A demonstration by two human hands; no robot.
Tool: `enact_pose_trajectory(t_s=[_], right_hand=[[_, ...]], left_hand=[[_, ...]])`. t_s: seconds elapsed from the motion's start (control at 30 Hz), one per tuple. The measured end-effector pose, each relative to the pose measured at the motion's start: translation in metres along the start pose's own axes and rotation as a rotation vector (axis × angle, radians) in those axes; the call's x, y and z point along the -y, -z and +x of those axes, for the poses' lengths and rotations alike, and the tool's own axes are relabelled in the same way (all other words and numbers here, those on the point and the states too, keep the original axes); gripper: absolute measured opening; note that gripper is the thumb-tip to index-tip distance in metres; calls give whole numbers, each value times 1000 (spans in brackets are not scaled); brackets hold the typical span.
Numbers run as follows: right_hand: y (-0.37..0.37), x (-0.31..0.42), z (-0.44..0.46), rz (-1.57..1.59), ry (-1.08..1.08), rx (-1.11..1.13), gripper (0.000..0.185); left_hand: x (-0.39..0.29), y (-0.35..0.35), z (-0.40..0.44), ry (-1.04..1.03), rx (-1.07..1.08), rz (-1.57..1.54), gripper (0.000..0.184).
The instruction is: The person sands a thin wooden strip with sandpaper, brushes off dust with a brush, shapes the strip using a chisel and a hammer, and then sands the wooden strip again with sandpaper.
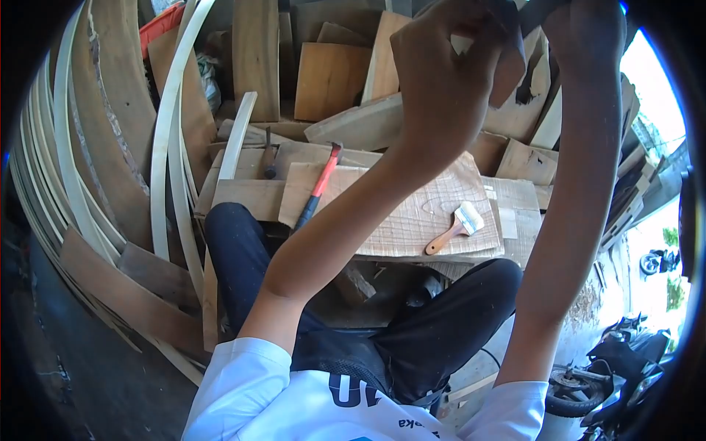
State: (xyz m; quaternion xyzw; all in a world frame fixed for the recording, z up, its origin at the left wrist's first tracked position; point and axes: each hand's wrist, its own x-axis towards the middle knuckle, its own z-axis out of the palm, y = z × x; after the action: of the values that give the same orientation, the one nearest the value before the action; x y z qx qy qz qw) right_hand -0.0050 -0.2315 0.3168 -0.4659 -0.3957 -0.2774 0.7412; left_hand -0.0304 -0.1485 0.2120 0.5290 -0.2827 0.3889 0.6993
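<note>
Both arms are raised toward the top of the head view. My left hand [448, 73] has its fingers curled closed near the top edge; what they hold is too dark to make out. Beside it, my right hand [585, 37] is partly cut off by the frame, its fingers mostly hidden. A dark strip-like shape [540, 11] shows between the hands. Below them, a flat brush [456, 229] with a wooden handle and pale bristles lies on a rough-grained wooden board [397, 213]. A hammer [320, 184] with a red and black handle rests at the board's left side.
A dark-handled tool [270, 160] is on the wood behind the hammer. Long thin wooden strips [165, 140] lean at the left. Planks and offcuts [332, 81] are stacked behind the work surface. A parked motorcycle [625, 367] stands at the lower right.
</note>
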Motion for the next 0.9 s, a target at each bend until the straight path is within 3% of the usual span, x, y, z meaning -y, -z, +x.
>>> enact_pose_trajectory(t_s=[0.17,0.33,0.4,0.5,0.67,0.77,0.9], right_hand=[[9,-14,-14,59,-114,-17,36],[36,-29,-12,71,-69,73,38],[33,-24,-15,35,-66,-27,38],[37,-25,-12,43,-85,-43,37],[26,-24,-20,-28,-19,-65,36],[26,-26,-20,-43,-9,-112,38],[49,-26,-16,-66,18,-106,39]], left_hand=[[53,4,-22,-173,-49,70,4],[91,25,-90,119,-14,124,11],[114,41,-119,267,11,110,12],[127,52,-124,295,74,131,13],[90,20,-72,152,38,45,12],[102,24,-89,209,38,-82,13],[142,70,-165,501,62,-106,18]])
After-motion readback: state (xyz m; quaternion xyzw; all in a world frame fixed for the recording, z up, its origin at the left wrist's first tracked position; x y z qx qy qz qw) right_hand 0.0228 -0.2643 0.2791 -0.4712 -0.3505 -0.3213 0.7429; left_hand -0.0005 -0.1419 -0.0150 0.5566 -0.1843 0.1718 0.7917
